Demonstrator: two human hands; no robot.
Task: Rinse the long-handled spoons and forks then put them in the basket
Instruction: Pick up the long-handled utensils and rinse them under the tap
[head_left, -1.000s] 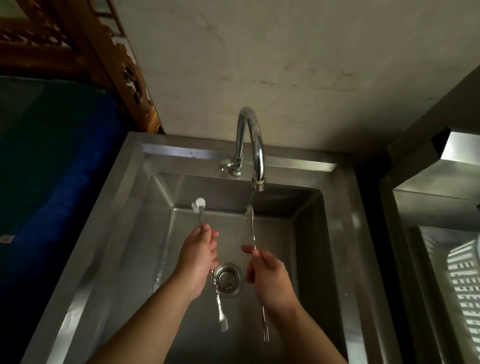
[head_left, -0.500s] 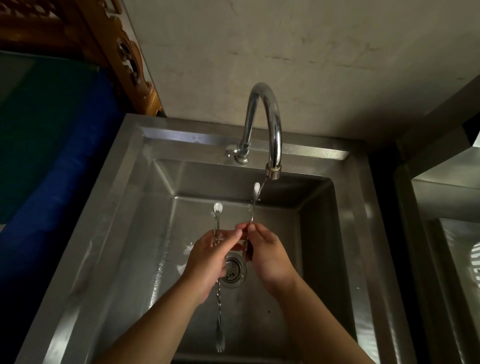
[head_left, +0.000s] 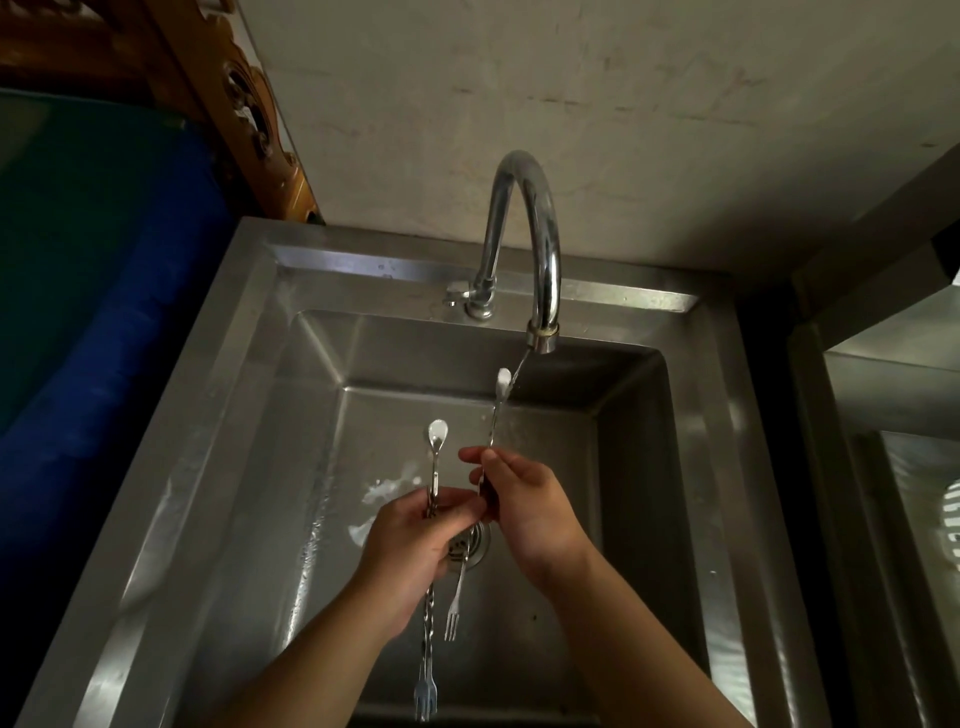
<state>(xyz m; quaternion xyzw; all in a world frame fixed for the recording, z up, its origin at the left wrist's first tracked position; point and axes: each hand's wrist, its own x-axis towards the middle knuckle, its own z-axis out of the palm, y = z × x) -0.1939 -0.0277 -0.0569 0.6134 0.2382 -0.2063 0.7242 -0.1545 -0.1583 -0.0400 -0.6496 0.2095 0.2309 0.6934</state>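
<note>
Over the steel sink (head_left: 249, 415), my left hand (head_left: 415, 540) grips a long twisted-handle utensil (head_left: 438, 441) with a spoon bowl at the top and fork tines (head_left: 425, 696) at the bottom. My right hand (head_left: 524, 509) pinches a second such utensil (head_left: 502, 387), its spoon end held up in the thin water stream from the tap (head_left: 540, 244). Its fork end (head_left: 452, 621) hangs below my hands. Both hands meet above the drain (head_left: 475, 545).
A white slotted basket (head_left: 950, 519) shows at the right edge inside a second steel basin. A blue surface lies to the left, with carved wood behind it. The plain wall stands behind the tap.
My hands came together over the drain from being apart. The right hand's utensil rose so its spoon end sits in the stream. The camera view shifted slightly left and down.
</note>
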